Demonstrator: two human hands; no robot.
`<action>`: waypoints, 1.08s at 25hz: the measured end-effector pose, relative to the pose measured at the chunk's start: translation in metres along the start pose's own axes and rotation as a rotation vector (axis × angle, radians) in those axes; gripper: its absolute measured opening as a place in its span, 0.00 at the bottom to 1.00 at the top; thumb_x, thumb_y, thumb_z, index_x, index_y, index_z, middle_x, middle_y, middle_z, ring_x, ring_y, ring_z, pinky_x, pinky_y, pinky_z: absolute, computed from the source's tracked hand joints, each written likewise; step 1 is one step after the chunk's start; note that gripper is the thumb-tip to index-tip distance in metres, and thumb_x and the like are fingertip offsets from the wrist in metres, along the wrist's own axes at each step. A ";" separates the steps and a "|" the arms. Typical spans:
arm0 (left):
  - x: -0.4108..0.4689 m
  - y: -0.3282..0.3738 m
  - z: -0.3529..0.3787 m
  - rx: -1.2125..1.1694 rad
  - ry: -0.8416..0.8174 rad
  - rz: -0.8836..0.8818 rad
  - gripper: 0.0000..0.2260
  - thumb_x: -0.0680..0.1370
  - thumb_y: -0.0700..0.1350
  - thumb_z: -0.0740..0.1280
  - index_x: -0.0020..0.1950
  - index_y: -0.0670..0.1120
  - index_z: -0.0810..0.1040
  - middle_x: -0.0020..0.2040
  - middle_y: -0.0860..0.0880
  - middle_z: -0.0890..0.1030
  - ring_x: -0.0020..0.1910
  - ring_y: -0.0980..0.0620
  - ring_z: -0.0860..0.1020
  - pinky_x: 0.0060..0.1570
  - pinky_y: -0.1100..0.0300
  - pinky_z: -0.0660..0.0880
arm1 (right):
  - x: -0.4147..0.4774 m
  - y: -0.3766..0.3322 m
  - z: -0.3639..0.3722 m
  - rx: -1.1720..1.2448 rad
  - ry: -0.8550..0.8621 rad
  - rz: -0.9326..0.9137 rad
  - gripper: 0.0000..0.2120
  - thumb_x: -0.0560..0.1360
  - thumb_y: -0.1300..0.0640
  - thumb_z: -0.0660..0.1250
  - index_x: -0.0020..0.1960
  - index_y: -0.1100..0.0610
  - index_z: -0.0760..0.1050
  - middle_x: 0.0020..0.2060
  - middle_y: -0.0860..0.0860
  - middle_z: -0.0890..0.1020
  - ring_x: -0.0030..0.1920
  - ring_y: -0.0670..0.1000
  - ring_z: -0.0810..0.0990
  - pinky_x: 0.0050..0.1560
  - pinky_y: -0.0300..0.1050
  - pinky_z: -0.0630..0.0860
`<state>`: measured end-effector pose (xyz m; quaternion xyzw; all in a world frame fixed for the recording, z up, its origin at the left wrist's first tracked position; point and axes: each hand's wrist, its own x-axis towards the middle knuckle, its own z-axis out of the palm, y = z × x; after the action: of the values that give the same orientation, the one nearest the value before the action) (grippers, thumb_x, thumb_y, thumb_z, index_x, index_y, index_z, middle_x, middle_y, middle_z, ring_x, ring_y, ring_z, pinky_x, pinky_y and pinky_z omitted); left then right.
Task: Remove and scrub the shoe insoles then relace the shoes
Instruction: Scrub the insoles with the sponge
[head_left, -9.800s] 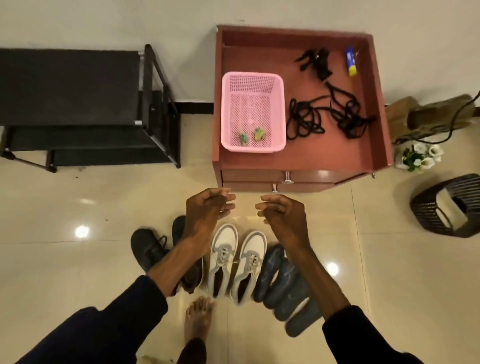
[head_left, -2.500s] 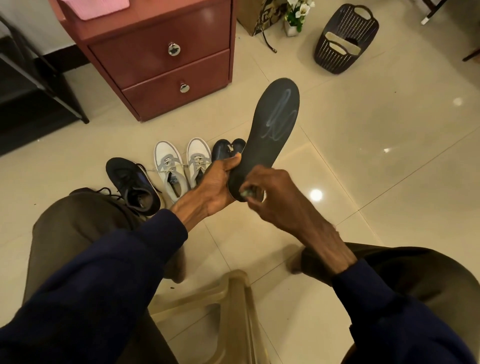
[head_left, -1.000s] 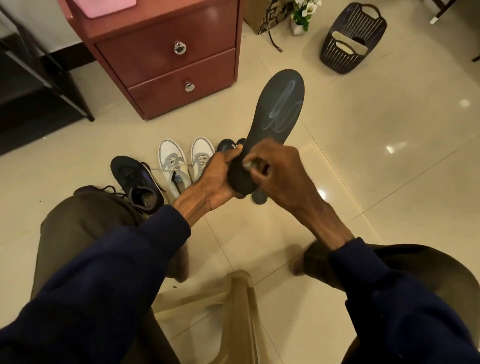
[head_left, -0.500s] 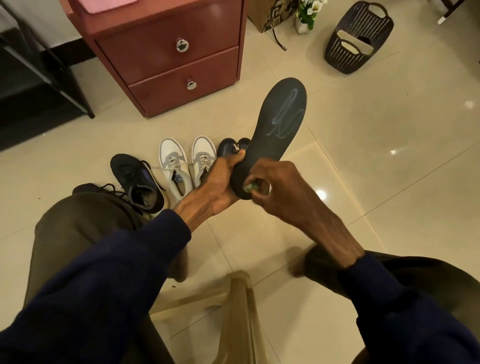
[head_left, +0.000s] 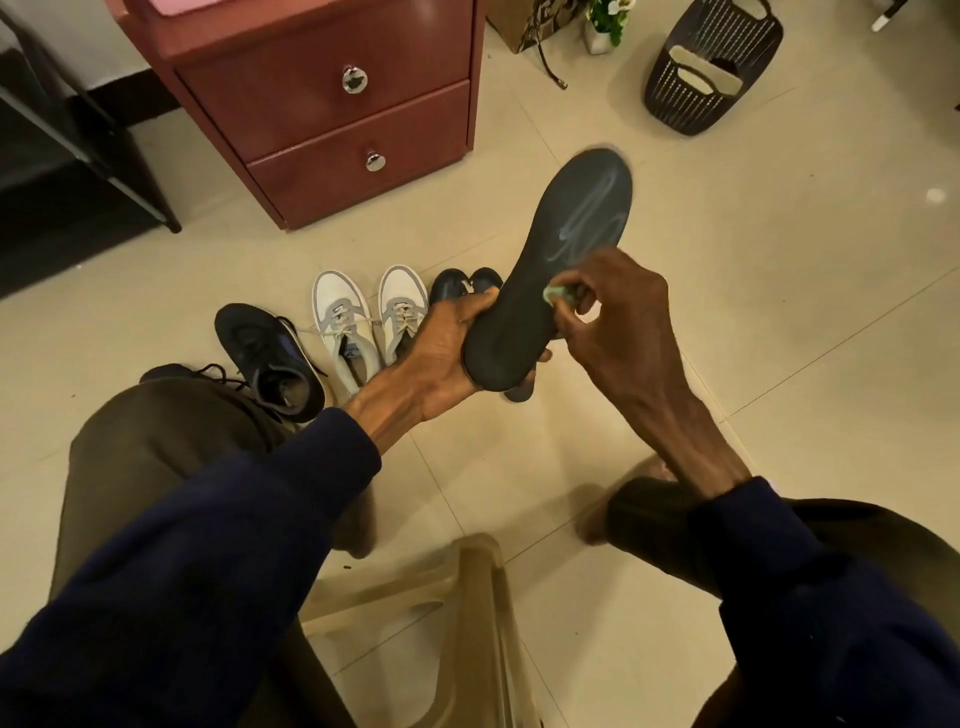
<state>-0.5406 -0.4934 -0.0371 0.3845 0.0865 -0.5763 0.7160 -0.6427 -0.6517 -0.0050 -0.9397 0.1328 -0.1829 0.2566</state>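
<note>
A dark insole (head_left: 563, 249) with pale smear marks stands tilted up in the air, its heel end gripped by my left hand (head_left: 452, 343). My right hand (head_left: 618, 317) pinches a small green scrubber (head_left: 557, 294) against the insole's middle. On the floor behind lie a pair of white shoes (head_left: 363, 322) with laces, a black sneaker (head_left: 267, 358) to their left, and dark shoes (head_left: 462, 286) partly hidden by my left hand and the insole.
A red-brown two-drawer cabinet (head_left: 332, 104) stands ahead. A black plastic basket (head_left: 711, 67) lies at the top right, a flower pot (head_left: 602, 26) beside it. A black rack (head_left: 62, 156) is at the left. A beige plastic stool (head_left: 441, 623) sits between my knees.
My right hand with the scrubber has slid up from the insole's heel toward its middle. The insole has tipped slightly to the right; my left hand keeps its grip.
</note>
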 end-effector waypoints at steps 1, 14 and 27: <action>-0.003 0.000 0.002 0.032 0.000 -0.021 0.21 0.79 0.46 0.65 0.68 0.37 0.68 0.57 0.36 0.79 0.44 0.38 0.81 0.48 0.43 0.71 | -0.001 -0.002 0.003 -0.025 0.026 -0.006 0.07 0.73 0.65 0.74 0.51 0.62 0.83 0.46 0.56 0.83 0.45 0.54 0.80 0.47 0.50 0.80; 0.001 0.002 0.001 0.028 0.167 0.025 0.20 0.83 0.60 0.62 0.58 0.48 0.86 0.57 0.46 0.86 0.54 0.45 0.85 0.50 0.50 0.83 | -0.018 -0.037 0.019 0.140 -0.175 -0.214 0.08 0.72 0.68 0.74 0.51 0.63 0.82 0.49 0.57 0.83 0.49 0.54 0.80 0.51 0.46 0.79; -0.004 0.004 0.005 0.090 0.230 0.014 0.22 0.82 0.60 0.64 0.66 0.46 0.81 0.60 0.45 0.85 0.56 0.45 0.85 0.55 0.49 0.81 | -0.013 -0.032 0.016 0.124 -0.195 -0.216 0.08 0.72 0.68 0.74 0.50 0.62 0.82 0.47 0.55 0.81 0.47 0.52 0.78 0.48 0.42 0.75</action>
<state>-0.5399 -0.4933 -0.0291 0.4803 0.1393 -0.5268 0.6872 -0.6426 -0.6140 -0.0048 -0.9442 -0.0064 -0.1253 0.3046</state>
